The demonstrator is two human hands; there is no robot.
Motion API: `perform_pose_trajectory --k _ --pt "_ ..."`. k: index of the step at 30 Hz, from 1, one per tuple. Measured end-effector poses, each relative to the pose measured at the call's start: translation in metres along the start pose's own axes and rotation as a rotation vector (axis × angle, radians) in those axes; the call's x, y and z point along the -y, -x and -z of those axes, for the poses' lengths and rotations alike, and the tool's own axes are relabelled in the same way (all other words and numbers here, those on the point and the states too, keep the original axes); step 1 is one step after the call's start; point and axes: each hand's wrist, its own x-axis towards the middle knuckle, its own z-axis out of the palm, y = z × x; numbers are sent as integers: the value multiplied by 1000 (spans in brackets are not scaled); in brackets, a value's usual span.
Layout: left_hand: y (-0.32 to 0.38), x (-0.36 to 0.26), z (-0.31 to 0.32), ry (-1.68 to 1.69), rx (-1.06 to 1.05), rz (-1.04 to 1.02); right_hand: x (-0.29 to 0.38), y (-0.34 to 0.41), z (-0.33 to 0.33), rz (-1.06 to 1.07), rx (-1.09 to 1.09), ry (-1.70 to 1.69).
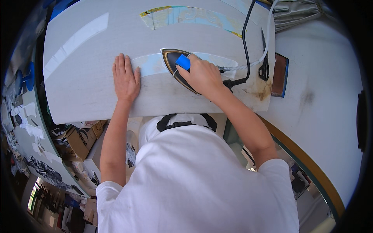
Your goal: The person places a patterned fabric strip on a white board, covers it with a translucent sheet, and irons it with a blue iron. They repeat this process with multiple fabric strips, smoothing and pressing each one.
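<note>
My right hand (204, 75) grips the handle of a steam iron (172, 59) with a blue part near the thumb. The iron's soleplate rests across a curved, light-blue patterned fabric strip (150, 64), hiding its middle. At the strip's left end my left hand (126, 77) lies flat on the pale covered pressing board (87, 96), fingers pointing away and thumb by the strip's edge. Farther off lies another curved piece (189, 16), light blue with yellow patterned edges. A plain white curved strip (78, 42) is at the board's far left.
A black cord (246, 38) and a clear hose (268, 38) run from the iron past black-handled scissors (263, 70). Beyond the board's right edge a reddish-brown pad (279, 75) sits on a white table (314, 122). An open cardboard box (80, 141) stands below left.
</note>
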Motion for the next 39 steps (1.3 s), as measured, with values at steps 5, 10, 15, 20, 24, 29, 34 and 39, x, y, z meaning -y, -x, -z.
perform_pose_trajectory --k 5,10,15,20,24,29,34,39 --pt "0 -1 3 -1 27 4 4 -2 -2 -22 -28 -8" --pt "0 0 0 9 16 3 0 9 16 -77 5 -61" --pt "0 0 -2 13 8 3 -85 63 63 -165 -124 -207" --pt "8 10 -12 57 -45 -32 -219 110 115 -425 -250 -146" --pt "2 3 -5 26 -29 -49 -350 112 126 -567 -397 -32" --pt "9 7 -7 36 1 -7 -424 89 154 -720 -422 -203" --pt "-15 -1 10 124 89 145 -482 69 142 -711 -398 -463" --pt "-43 -6 21 129 -52 212 -491 66 136 -714 -405 -574"
